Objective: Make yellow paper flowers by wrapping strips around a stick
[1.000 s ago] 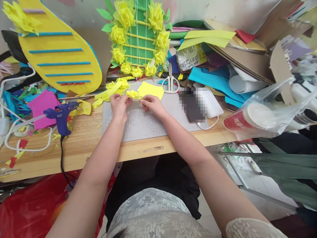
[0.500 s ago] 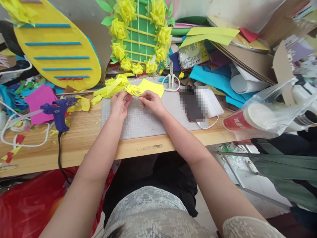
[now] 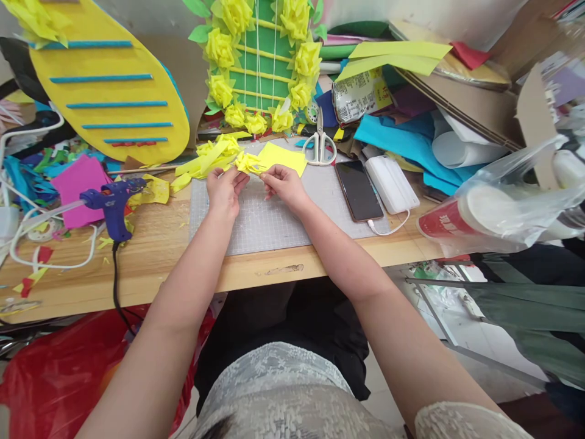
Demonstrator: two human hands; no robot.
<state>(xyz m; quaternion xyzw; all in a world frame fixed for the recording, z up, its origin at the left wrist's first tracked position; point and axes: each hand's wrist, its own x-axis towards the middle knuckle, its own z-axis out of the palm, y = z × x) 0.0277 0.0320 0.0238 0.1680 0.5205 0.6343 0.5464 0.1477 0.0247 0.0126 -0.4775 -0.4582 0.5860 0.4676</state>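
Between my two hands, above the grey cutting mat [image 3: 274, 213], is a yellow paper flower [image 3: 247, 162]. My left hand [image 3: 225, 188] is closed on its left side, fingers curled under it. The fingertips of my right hand [image 3: 284, 185] are pinched together at the flower's lower right edge. Behind the right hand lies a flat stack of yellow paper sheets [image 3: 286, 155]. To the left of the flower is a heap of yellow paper strips [image 3: 211, 155]. Scissors [image 3: 320, 143] with white handles rest on the mat's far edge.
A blue glue gun [image 3: 112, 207] stands at the left with its cord over the table edge. A phone [image 3: 359, 191] is beside a white power bank [image 3: 392, 183]. A bagged red cup [image 3: 445, 218] sits right. Behind is a green board [image 3: 265, 67] ringed with yellow flowers.
The view has shifted slightly, moving the scene a little to the right. Both hands stay at the yellow flower with nearly the same hold.
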